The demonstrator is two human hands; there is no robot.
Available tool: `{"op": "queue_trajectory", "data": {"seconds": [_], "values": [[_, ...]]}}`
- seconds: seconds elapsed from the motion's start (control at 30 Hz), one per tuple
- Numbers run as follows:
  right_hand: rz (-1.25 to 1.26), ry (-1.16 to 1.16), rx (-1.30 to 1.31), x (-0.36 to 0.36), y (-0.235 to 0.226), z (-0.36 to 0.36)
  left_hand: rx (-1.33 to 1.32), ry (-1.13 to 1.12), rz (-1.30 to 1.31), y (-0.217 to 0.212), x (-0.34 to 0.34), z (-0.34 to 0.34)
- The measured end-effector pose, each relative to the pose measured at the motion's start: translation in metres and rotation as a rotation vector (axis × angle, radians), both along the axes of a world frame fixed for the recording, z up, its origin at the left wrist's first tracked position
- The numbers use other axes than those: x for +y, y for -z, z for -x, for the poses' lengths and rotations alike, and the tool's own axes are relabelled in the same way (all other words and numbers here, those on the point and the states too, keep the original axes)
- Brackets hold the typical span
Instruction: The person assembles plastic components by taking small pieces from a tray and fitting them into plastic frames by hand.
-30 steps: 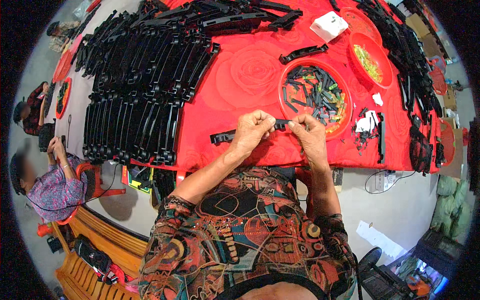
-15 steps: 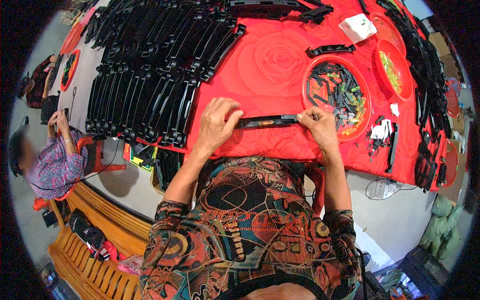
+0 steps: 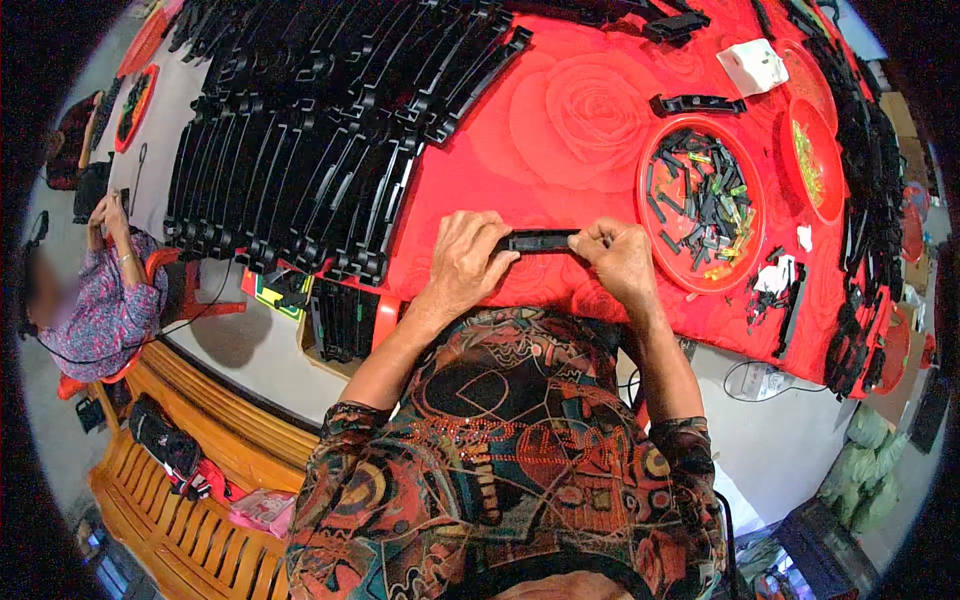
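Holding the black strip with left grip and right grip, you could tilt it if either slackens.

Covering: a bright red, rose-printed fabric tablecloth, its near edge hanging down.
Far right: a white, squarish block with dark specks on it.
Nearer right: a crumpled sheet of white paper, dark scraps lying on and around it; a small white scrap just beyond.
Left edge: a seated co-worker in a pink, blue and grey patterned top, both hands close together, beside a red plastic chair.
Lower left: a slatted orange-brown wooden bench, bearing a black bag with red and white parts and a pink plastic bag.
Lower right: bulky pale green sacks.
Underfoot: a pale grey floor.
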State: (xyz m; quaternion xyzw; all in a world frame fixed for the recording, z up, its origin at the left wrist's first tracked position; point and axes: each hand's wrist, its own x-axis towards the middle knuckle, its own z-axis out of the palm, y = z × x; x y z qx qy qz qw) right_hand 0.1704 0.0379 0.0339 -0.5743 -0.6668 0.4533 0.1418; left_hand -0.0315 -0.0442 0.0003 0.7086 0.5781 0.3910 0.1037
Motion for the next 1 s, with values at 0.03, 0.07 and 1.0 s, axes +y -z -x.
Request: {"op": "queue_trajectory", "data": {"seconds": [0.03, 0.07, 1.0], "values": [[0.002, -0.002, -0.002, 0.000, -0.002, 0.001, -0.007, 0.001, 0.001, 0.000, 0.000, -0.001], [-0.008, -0.002, -0.028, -0.001, -0.004, 0.002, -0.014, 0.002, 0.002, 0.001, 0.000, -0.001], [-0.324, -0.051, -0.218, -0.010, 0.000, 0.012, 0.241, 0.142, 0.405, -0.022, 0.050, -0.016]]}}
